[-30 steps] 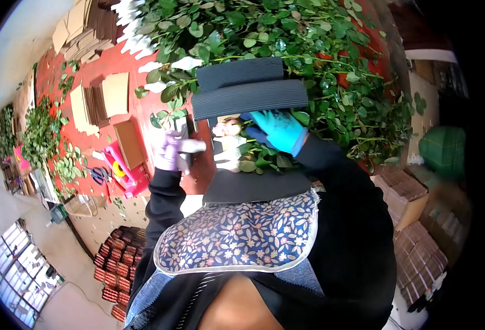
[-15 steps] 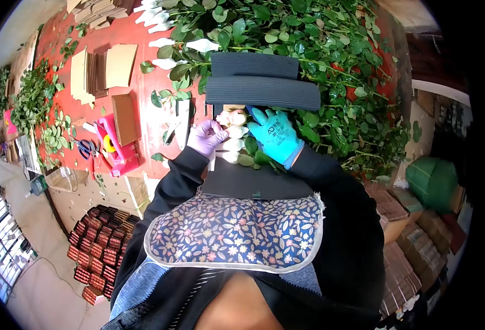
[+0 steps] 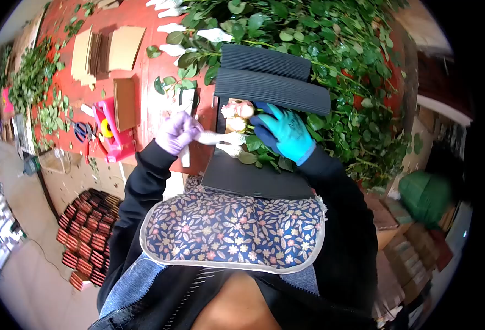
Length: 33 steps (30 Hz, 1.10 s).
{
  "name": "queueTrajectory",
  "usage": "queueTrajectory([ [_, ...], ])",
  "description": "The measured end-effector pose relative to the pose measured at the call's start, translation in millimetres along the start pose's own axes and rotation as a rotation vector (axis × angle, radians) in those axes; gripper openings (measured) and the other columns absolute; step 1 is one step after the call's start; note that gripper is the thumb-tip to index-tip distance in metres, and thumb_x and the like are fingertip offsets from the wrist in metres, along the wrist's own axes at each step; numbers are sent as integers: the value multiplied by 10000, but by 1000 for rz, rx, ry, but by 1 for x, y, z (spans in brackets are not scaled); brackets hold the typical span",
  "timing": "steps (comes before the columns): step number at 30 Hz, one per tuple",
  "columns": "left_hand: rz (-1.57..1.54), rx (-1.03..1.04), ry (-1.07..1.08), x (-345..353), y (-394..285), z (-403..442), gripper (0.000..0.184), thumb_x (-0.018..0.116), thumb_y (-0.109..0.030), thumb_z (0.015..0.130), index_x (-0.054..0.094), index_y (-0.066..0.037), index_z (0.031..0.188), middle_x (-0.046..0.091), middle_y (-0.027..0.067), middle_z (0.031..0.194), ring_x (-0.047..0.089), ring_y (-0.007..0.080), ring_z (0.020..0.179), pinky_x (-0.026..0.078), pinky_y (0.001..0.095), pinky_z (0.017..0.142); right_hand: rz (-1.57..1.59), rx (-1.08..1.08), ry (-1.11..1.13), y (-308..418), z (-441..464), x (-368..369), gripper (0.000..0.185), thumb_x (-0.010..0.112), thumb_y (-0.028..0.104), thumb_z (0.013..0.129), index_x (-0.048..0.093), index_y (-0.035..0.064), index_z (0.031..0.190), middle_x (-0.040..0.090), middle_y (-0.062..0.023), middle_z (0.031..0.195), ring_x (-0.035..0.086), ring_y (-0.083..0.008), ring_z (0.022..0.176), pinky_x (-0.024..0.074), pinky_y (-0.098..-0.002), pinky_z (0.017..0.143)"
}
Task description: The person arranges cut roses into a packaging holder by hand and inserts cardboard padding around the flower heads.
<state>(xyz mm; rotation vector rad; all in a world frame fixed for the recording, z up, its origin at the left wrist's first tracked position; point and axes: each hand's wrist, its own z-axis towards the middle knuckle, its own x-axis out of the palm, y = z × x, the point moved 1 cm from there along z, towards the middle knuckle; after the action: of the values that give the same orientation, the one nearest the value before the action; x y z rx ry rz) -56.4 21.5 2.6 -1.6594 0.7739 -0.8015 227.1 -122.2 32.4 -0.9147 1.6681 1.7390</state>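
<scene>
My left hand (image 3: 176,133), in a purple glove, is closed in a pinch on the end of a white mesh flower sleeve (image 3: 209,138). The sleeve stretches right toward the rosebuds. Another white-sleeved bud (image 3: 231,149) lies just below it. Bare pink-cream roses (image 3: 237,110) rest above, at the edge of a ribbed black holder (image 3: 272,91). Beside the blooms, on their right, my right hand (image 3: 286,132) wears a teal and dark blue glove. Its fingers are apart over the stems and leaves; the fingertips are partly hidden.
Leafy stems (image 3: 352,99) cover the table's right side. On the red tabletop (image 3: 143,99) are cardboard pieces (image 3: 126,48), a pink tape dispenser (image 3: 122,140) and scissors (image 3: 81,132). A black flap (image 3: 259,181) lies before my floral apron (image 3: 237,228).
My left hand has moved left from the buds, drawing the white mesh sleeve out with it. More of the pink-cream roses shows. My right hand has shifted slightly right. The view has tilted a little.
</scene>
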Motion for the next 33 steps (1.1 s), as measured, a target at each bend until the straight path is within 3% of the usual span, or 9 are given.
queueTrajectory([
  [5, 676, -80, 167, 35, -7, 15, 290, 719, -310, 878, 617, -75, 1013, 634, 114, 727, 646, 277, 657, 498, 358, 617, -52, -226, 87, 13, 1, -10, 212, 711, 330, 816, 685, 149, 925, 507, -149, 1366, 518, -373, 1097, 427, -527, 871],
  [8, 761, -14, 185, 48, 14, 19, 187, 664, -267, 912, 644, -98, 834, 634, 135, 713, 645, 320, 674, 486, 406, 615, -281, -97, 114, 6, -11, 14, 150, 729, 239, 785, 685, 140, 888, 418, -198, 1481, 530, -324, 995, 424, -431, 802],
  [15, 773, 29, 61, 2, -1, -6, 239, 624, -289, 928, 615, -76, 817, 586, 149, 672, 606, 365, 648, 462, 452, 587, -253, -38, 106, 7, -12, 21, 157, 689, 279, 798, 674, 152, 888, 481, -168, 1375, 514, -338, 1059, 427, -494, 830],
  [19, 859, -520, 124, -64, -18, -101, 242, 649, -304, 903, 643, -74, 825, 587, 160, 661, 629, 367, 674, 491, 457, 622, -191, -41, 118, 4, -15, 14, 189, 683, 291, 825, 663, 144, 941, 472, -157, 1405, 528, -344, 1061, 430, -487, 857],
  [25, 1504, -1249, 431, -72, 23, -215, 495, 704, -378, 839, 587, -207, 1288, 544, 100, 1343, 586, 302, 1175, 501, 424, 956, -212, -120, 173, 57, 20, -68, 321, 695, 300, 843, 678, 144, 1123, 530, -86, 1372, 550, -301, 1072, 434, -444, 874],
  [26, 1516, -822, 409, -83, 66, -229, 483, 702, -330, 833, 591, -195, 1283, 613, 114, 1225, 618, 315, 1100, 509, 431, 927, -224, -156, 85, 67, 23, -76, 279, 668, 258, 862, 671, 136, 1113, 661, -70, 1115, 616, -263, 941, 470, -410, 802],
  [27, 1363, -563, 294, -63, 39, -178, 454, 672, -267, 848, 581, -181, 1284, 652, 126, 1104, 632, 329, 1023, 517, 428, 875, -231, -166, 112, 73, 19, -73, 279, 668, 258, 862, 671, 136, 1113, 661, -70, 1115, 616, -263, 941, 470, -410, 802],
  [30, 822, -32, 124, -1, -16, -43, 337, 649, -306, 891, 624, -143, 1185, 611, 135, 1013, 616, 354, 882, 508, 442, 738, 38, -21, 404, 55, 4, -34, 153, 591, 256, 904, 657, 137, 972, 612, -71, 643, 620, -277, 591, 481, -401, 573],
  [33, 838, 158, 309, 29, 6, 4, 381, 674, -390, 866, 631, -140, 1150, 615, 96, 950, 624, 336, 866, 510, 439, 735, -197, -84, 586, 37, 0, 10, 173, 585, 293, 897, 641, 131, 874, 648, -101, 704, 631, -323, 603, 490, -466, 563],
])
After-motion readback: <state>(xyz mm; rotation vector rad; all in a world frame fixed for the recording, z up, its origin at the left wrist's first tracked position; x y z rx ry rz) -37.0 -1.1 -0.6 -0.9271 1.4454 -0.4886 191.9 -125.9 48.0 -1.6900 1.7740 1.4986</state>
